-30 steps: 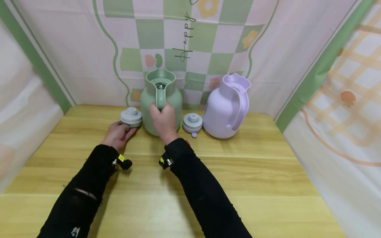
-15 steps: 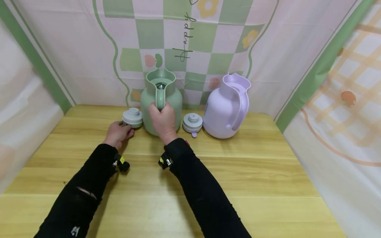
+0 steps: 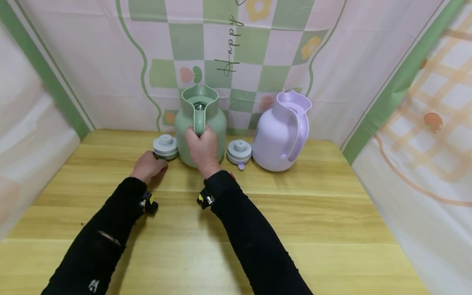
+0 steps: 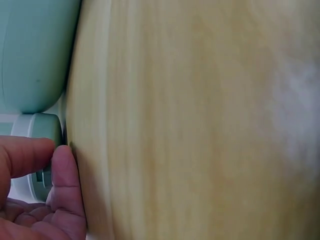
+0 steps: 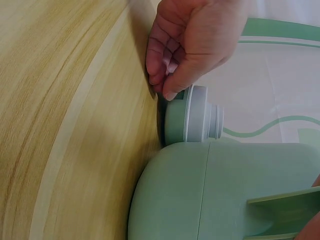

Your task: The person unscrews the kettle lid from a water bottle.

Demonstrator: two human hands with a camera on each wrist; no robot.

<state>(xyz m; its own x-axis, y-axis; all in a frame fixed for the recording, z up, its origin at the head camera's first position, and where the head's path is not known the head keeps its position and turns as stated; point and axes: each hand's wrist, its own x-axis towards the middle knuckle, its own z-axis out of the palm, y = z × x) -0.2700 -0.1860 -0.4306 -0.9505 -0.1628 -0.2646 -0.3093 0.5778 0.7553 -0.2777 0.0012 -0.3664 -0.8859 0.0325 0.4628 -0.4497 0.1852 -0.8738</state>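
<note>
My right hand (image 3: 203, 149) grips the handle of a green thermos jug (image 3: 219, 131), which stands upright with its mouth uncovered. At the jug's left side sits a grey-topped lid (image 3: 165, 146) with a green base, right way up on the table. My left hand (image 3: 148, 167) pinches at the near edge of this lid; in the left wrist view, thumb (image 4: 35, 152) and forefinger meet there, hiding whatever lies between the tips. The right wrist view shows the green-based lid (image 5: 197, 117) lying close against the green jug (image 5: 175, 195).
A second grey lid (image 3: 239, 151) with a small purple tab lies to the right of the green jug. Beside it stands a purple thermos jug (image 3: 271, 139), handle toward the near right. Behind the wooden table (image 3: 206, 254) hangs a checked cloth (image 3: 250, 45).
The left lid has slid slightly right and sits lower on the table beside the green jug. My left fingers have shifted to its near edge. My right hand keeps its grip on the handle.
</note>
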